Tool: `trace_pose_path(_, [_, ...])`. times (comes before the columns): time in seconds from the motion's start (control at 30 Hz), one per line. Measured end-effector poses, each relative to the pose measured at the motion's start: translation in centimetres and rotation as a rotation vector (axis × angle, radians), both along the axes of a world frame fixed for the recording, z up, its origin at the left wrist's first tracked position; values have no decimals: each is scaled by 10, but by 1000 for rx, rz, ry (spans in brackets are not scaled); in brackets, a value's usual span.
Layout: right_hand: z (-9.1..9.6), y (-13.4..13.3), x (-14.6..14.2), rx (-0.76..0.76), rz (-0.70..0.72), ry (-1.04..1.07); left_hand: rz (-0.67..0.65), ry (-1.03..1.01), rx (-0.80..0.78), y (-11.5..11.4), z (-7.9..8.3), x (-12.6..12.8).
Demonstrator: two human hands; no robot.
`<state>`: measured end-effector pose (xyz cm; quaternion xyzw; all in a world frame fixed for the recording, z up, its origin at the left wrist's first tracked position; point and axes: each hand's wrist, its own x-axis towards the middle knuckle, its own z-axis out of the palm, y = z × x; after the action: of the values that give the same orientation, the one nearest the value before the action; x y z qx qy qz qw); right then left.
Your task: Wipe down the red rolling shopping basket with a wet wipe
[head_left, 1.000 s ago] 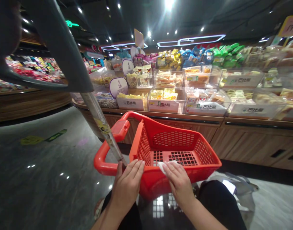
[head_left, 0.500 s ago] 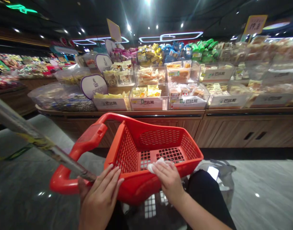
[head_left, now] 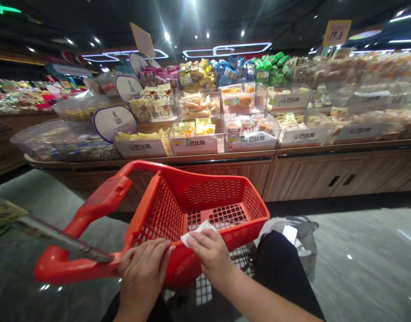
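Note:
A red plastic shopping cart (head_left: 244, 230) with a perforated basket stands in front of me, its looped handle toward the left. My left hand (head_left: 143, 270) is closed over the near rim of the basket, at the corner by the handle. In my right hand (head_left: 212, 257) is a white tissue (head_left: 202, 227), pressed between the fingers and the top of the near rim. The two hands are a short way apart on that rim. A metal pole (head_left: 69, 241) with yellow tape slants in from the left, its end at the cart's handle beside my left hand.
Behind the cart runs a wooden display counter (head_left: 304, 172) with clear bins of packaged baked goods (head_left: 249, 125). A grey bag (head_left: 308, 243) with a phone (head_left: 289, 234) on it lies on the floor beside my right knee (head_left: 279, 261).
The tissue and my right hand have slid left along the near rim, closer to my left hand. My left fingers, flatter before, now curl over the rim. The view has shifted slightly right.

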<state>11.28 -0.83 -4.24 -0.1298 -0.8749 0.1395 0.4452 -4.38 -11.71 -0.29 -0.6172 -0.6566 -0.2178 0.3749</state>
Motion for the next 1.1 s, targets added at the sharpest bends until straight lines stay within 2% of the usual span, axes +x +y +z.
trace_pose_path(0.07, [-6, 11, 13, 34, -66, -10, 3, -10, 0, -2, 0, -6])
trace_pose_path(0.23, [-30, 53, 82, 26, -374, -8, 13, -39, 2, -8, 2, -13])
trace_pose_path(0.33, [-34, 60, 95, -18, -482, -16, 2, -34, 6, -7, 3, -15])
trace_pose_path(0.4, [-31, 49, 81, -16, -427, -26, -7, -42, 4, -7, 3, -17])
trace_pose_path(0.5, [-24, 26, 45, 28, -241, -58, -29, -54, 6, -7, 2, -21])
trace_pose_path(0.57, [-22, 21, 31, 37, -176, -41, -32, -52, -1, -8, 1, -24])
trace_pose_path(0.67, [-26, 39, 48, 12, -211, -12, -7, -33, -27, -9, 0, -27])
trace_pose_path(0.8, [-36, 78, 100, -51, -441, -71, 37, -33, -54, -9, 0, -31])
trace_pose_path(0.87, [-38, 84, 110, -65, -527, -87, 39, -52, -67, -8, -2, -33])
trace_pose_path(0.93, [-39, 78, 103, -48, -521, -90, 39, -73, -75, -9, -4, -36])
trace_pose_path(1.1, [-35, 50, 66, 62, -295, -71, 40, -74, -105, -12, -6, -39])
